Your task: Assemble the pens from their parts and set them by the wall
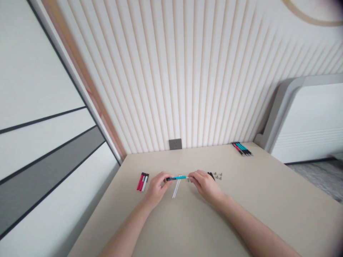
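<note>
My left hand [157, 188] pinches the black end of a teal-and-black pen barrel [179, 177], held level above the table. At the barrel's right end, my right hand [205, 184] has thumb and fingers closed on a thin white pen refill [187, 177] that reaches into the opening; how far in is hidden. Beneath the barrel lie a few white refills [175, 190]. Just beyond the right hand are black grip pieces [211, 175], partly covered by it, and several small grey cone tips [218, 176].
Red and white pen barrels [142, 182] with black ends lie left of my left hand. At the table's [166, 228] back right rests a row of several pens [242, 149]. A ribbed wall with a dark socket [175, 144] borders the back; a grey-white headboard [308, 117] stands right.
</note>
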Motion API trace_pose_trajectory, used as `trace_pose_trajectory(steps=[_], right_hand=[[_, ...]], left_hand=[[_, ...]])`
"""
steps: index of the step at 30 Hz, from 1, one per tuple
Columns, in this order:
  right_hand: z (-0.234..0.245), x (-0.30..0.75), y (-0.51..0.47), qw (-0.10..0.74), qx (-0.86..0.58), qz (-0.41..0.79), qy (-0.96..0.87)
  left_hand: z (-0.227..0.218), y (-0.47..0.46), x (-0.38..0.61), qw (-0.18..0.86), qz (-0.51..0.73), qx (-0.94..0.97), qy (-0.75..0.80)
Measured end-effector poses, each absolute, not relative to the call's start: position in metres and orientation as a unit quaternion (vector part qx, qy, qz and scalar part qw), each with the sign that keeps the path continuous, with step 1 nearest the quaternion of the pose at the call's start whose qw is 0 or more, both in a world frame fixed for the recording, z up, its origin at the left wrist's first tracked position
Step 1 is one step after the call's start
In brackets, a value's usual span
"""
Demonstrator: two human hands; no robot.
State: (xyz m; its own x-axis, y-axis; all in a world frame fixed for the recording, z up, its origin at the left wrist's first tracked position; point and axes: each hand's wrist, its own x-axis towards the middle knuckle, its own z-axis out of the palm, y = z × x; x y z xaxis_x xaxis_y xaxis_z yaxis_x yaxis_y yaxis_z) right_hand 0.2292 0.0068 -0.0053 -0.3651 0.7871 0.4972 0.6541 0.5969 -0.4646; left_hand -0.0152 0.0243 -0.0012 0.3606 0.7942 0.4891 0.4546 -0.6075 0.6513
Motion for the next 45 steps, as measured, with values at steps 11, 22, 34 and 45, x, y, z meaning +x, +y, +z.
trace_pose_trajectory(steps=[11,22,34,45], right_hand=[[-0.007,0.232,0.012,0.372,-0.450,0.108,-0.804],[-0.014,0.230,0.013,0.409,-0.424,0.129,-0.798],[-0.013,0.230,0.008,0.346,-0.391,0.127,-0.844],[-0.004,0.232,0.007,0.351,-0.425,0.124,-0.825]], left_hand=[[-0.001,0.029,-0.019,0.201,0.437,0.768,0.423],[-0.011,0.027,-0.017,0.372,0.463,0.698,0.399],[-0.004,0.021,-0.015,0.367,0.449,0.714,0.392],[-0.001,0.023,-0.012,0.252,0.385,0.775,0.434]])
